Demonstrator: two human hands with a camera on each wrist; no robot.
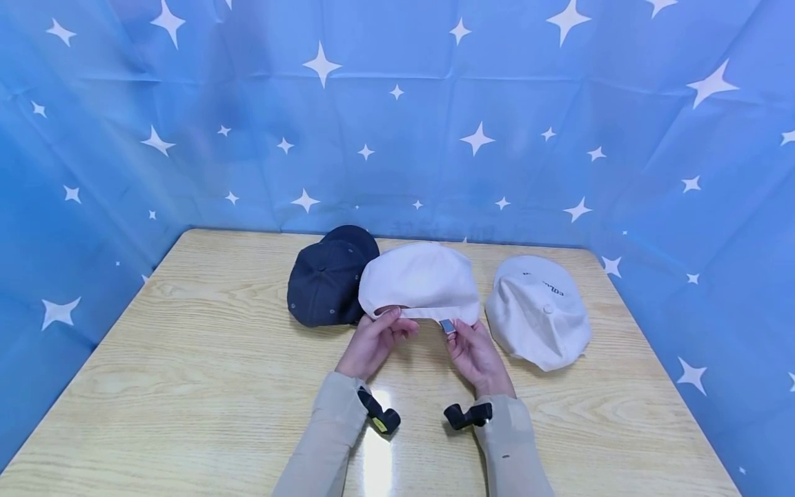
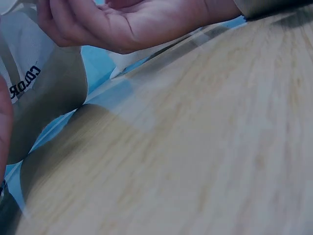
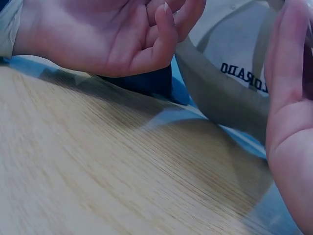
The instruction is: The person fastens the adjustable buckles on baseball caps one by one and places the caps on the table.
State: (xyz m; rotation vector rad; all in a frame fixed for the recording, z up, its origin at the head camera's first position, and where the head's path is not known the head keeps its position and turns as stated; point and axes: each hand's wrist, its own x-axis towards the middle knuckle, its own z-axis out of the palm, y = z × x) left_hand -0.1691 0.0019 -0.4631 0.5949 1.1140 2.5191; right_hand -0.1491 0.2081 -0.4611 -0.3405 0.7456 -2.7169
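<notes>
A white cap (image 1: 419,276) is held up at the middle of the table, its back strap toward me. Black letters show through its underside (image 3: 237,73) in the right wrist view. My left hand (image 1: 377,338) pinches the strap's left end between thumb and fingers beside the back opening. At the strap's other end, my right hand (image 1: 477,352) grips the band by a grey metal buckle (image 1: 447,326). In the left wrist view the right hand (image 2: 132,24) has curled fingers at the cap's edge; what they pinch is partly cut off.
Left of the held cap lies a dark navy cap (image 1: 326,279), brim pointing back. A second white cap (image 1: 539,310) with black lettering and a creased crown sits to the right. Behind the wooden table (image 1: 186,359) hangs a blue cloth (image 1: 397,124) with white stars.
</notes>
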